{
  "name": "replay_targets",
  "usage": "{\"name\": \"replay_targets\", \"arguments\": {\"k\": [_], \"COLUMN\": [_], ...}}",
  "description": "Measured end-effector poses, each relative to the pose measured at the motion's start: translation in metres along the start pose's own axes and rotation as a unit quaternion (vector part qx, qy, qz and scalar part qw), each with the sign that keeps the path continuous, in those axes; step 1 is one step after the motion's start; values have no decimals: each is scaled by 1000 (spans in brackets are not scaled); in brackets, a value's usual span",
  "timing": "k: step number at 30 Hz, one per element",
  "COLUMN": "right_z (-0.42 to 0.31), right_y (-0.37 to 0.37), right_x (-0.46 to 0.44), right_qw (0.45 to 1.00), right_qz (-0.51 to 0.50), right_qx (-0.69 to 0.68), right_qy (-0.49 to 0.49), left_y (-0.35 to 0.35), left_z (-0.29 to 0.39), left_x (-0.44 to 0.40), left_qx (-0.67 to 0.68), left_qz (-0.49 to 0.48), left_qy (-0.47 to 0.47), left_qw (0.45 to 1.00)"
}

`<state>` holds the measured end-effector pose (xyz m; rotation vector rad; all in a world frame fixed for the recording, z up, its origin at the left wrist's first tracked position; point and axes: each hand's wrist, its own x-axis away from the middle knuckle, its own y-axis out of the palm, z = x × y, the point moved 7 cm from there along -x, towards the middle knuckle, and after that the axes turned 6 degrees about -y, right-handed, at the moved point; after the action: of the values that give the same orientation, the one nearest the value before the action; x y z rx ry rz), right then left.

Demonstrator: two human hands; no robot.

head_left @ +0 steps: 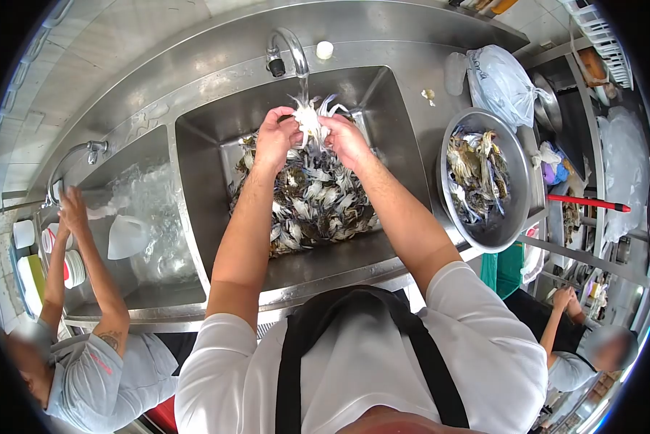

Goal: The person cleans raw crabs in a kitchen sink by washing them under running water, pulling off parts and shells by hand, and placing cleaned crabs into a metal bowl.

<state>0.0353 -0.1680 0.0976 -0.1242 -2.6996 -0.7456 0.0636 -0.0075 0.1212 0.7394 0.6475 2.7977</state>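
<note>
I have a crab (310, 124) gripped between the fingers of my left hand (276, 137) and right hand (347, 141), so neither is nearer; its pale side shows, legs splayed, long axis unclear. It sits directly below the tap (290, 47), under running water, above the crab pile (307, 210). I see open room along the left wall of the sink basin (395, 145); beyond its right edge is a metal bowl (519, 210) of crabs.

Left fingers (278, 115) and right fingers (334, 124) hold a crab (310, 123) beneath the running faucet (300, 64).
</note>
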Motion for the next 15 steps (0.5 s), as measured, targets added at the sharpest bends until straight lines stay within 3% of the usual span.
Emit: {"name": "replay_targets", "arguments": {"k": [3, 9, 13, 15], "right_z": [-8, -5, -10, 1], "right_y": [10, 9, 18, 11], "right_x": [7, 2, 11, 6], "right_qw": [1000, 997, 993, 991], "right_qz": [1, -33, -30, -14], "right_qx": [28, -61, -109, -121], "right_qy": [9, 14, 40, 62], "left_y": [4, 10, 6, 4], "left_z": [5, 22, 24, 22], "left_x": [3, 5, 2, 3], "left_qx": [-26, -120, -109, -44], "left_qz": [10, 14, 39, 49], "left_qy": [13, 84, 93, 56], "left_qw": [1000, 989, 989, 996]}}
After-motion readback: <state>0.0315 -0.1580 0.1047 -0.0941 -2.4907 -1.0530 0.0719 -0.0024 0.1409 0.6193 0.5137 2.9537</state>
